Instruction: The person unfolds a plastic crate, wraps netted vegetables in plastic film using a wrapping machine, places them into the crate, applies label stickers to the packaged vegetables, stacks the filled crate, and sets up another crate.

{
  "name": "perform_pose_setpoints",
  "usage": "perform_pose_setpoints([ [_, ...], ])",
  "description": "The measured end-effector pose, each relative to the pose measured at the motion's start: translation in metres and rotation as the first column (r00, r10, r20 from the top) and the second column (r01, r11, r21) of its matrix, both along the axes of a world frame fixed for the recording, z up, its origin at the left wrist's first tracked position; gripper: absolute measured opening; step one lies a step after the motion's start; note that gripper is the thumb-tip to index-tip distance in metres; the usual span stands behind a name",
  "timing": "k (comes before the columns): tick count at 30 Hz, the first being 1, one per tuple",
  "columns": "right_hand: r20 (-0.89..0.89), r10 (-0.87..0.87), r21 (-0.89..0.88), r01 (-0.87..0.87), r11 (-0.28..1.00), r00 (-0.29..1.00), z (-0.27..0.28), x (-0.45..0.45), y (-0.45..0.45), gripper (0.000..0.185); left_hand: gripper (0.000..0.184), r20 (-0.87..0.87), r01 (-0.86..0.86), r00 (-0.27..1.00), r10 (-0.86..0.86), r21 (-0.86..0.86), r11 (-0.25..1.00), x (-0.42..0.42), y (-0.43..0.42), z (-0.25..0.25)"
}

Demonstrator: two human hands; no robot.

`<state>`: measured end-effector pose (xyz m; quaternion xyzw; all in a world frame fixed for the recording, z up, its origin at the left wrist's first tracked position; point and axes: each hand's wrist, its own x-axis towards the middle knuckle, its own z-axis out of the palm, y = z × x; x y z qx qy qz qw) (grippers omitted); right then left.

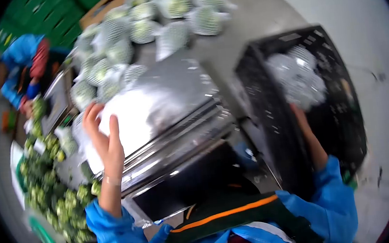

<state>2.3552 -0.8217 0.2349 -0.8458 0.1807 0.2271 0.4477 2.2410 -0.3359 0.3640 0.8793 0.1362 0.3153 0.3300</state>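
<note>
My left hand is raised over the left side of a shiny metal-topped wrapping station, fingers apart and holding nothing. Inside a black plastic crate at the right, my right hand is at the lower edge of a vegetable head in white foam netting and clear film. Its fingers are mostly hidden behind this bundle, which it seems to grip. A dark flat panel forms the front of the station, close to my body.
Netted vegetable heads crowd the table behind the station. Loose green heads that look like broccoli are heaped at the left. A co-worker in blue sleeves handles a green head at the upper left, near stacked green crates.
</note>
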Motion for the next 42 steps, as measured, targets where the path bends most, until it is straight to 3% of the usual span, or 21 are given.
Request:
perform_pose_setpoints([
  [5, 0.558, 0.31, -0.477, -0.008, 0.879, 0.77, 0.025, 0.013, 0.029, 0.065, 0.036, -0.268, -0.131, 0.956, 0.123, -0.015, 0.991, 0.064, 0.13, -0.048],
  [9, 0.608, 0.486, -0.57, -0.081, 0.818, 0.628, 0.042, -0.01, 0.046, 0.057, 0.055, -0.443, 0.032, 0.891, 0.102, 0.284, 0.958, 0.119, 0.203, -0.093],
  [11, 0.53, 0.537, -0.59, -0.169, 0.789, 0.656, 0.032, -0.03, 0.049, 0.055, 0.107, -0.812, 0.01, 0.516, 0.273, 0.325, 0.946, 0.155, 0.203, -0.109],
  [12, 0.504, 0.554, -0.6, -0.192, 0.776, 0.663, 0.028, -0.037, 0.049, 0.054, 0.121, -0.923, -0.068, 0.363, 0.131, 0.114, 0.991, 0.17, 0.208, -0.125],
  [13, 0.482, 0.559, -0.602, -0.209, 0.771, 0.675, 0.024, -0.043, 0.049, 0.053, 0.126, -0.939, -0.055, 0.271, 0.213, 0.206, 0.977, 0.174, 0.208, -0.149],
  [15, 0.462, 0.554, -0.598, -0.219, 0.771, 0.692, 0.014, -0.046, 0.05, 0.051, 0.12, -0.884, -0.041, 0.313, 0.347, 0.353, 0.935, 0.18, 0.21, -0.159],
  [17, 0.461, 0.544, -0.586, -0.22, 0.78, 0.701, 0.005, -0.038, 0.052, 0.048, 0.108, -0.867, -0.114, 0.485, 0.112, 0.065, 0.991, 0.17, 0.245, -0.161],
  [19, 0.475, 0.514, -0.562, -0.203, 0.802, 0.715, -0.008, -0.02, 0.054, 0.046, 0.09, -0.785, -0.192, 0.583, 0.208, 0.116, 0.974, 0.152, 0.254, -0.168],
  [22, 0.495, 0.45, -0.494, -0.186, 0.85, 0.743, -0.032, 0.013, 0.056, 0.043, 0.082, -0.338, -0.255, 0.927, 0.164, -0.245, 0.935, 0.123, 0.268, -0.145],
  [23, 0.502, 0.425, -0.46, -0.184, 0.869, 0.753, -0.038, 0.022, 0.055, 0.042, 0.074, -0.148, -0.087, 0.989, 0.017, -0.483, 0.871, 0.112, 0.249, -0.097],
  [26, 0.551, 0.31, -0.316, -0.15, 0.937, 0.775, -0.048, 0.045, 0.017, 0.039, 0.07, -0.072, 0.118, 0.972, -0.225, -0.676, 0.727, 0.066, 0.203, 0.007],
  [29, 0.703, 0.119, -0.187, 0.021, 0.982, 0.701, 0.015, 0.067, 0.001, 0.027, 0.061, 0.029, 0.307, 0.939, -0.342, -0.516, 0.8, 0.014, 0.165, -0.003],
  [32, 0.884, 0.236, -0.151, -0.232, 0.961, 0.403, 0.148, 0.026, 0.109, 0.022, 0.053, 0.031, 0.326, 0.897, -0.441, -0.719, 0.614, -0.023, 0.124, -0.039],
  [33, 0.861, 0.17, 0.027, -0.376, 0.926, 0.48, 0.174, 0.003, 0.154, 0.021, 0.052, 0.072, 0.389, 0.864, -0.498, -0.723, 0.571, -0.029, 0.119, -0.062],
  [35, 0.848, 0.405, -0.111, -0.633, 0.766, 0.342, 0.19, -0.039, 0.228, 0.019, 0.067, 0.023, 0.316, 0.874, -0.485, -0.785, 0.532, -0.036, 0.118, -0.072],
  [36, 0.704, 0.525, -0.052, -0.702, 0.711, 0.479, 0.194, -0.06, 0.259, 0.02, 0.073, -0.003, 0.317, 0.891, -0.454, -0.712, 0.627, -0.043, 0.114, -0.07],
  [37, 0.769, 0.629, -0.367, -0.724, 0.584, 0.117, 0.163, -0.057, 0.277, 0.024, 0.08, -0.025, 0.311, 0.909, -0.417, -0.625, 0.716, -0.051, 0.11, -0.063],
  [38, 0.741, 0.669, -0.55, -0.619, 0.561, -0.053, 0.136, -0.056, 0.288, 0.025, 0.091, -0.21, 0.178, 0.935, -0.286, -0.418, 0.891, -0.074, 0.101, -0.045],
  [40, 0.665, 0.73, -0.599, -0.472, 0.647, 0.158, 0.095, -0.051, 0.263, 0.022, 0.083, -0.199, 0.034, 0.98, 0.023, 0.277, 0.96, -0.131, 0.084, -0.033],
  [41, 0.554, 0.766, -0.645, -0.413, 0.643, 0.327, 0.089, -0.049, 0.25, 0.026, 0.053, -0.285, -0.107, 0.912, 0.295, 0.53, 0.841, -0.155, 0.067, -0.019],
  [42, 0.453, 0.827, -0.744, -0.369, 0.557, 0.334, 0.086, -0.051, 0.251, 0.032, 0.041, -0.396, -0.086, 0.845, 0.358, 0.561, 0.823, -0.163, 0.061, -0.024],
])
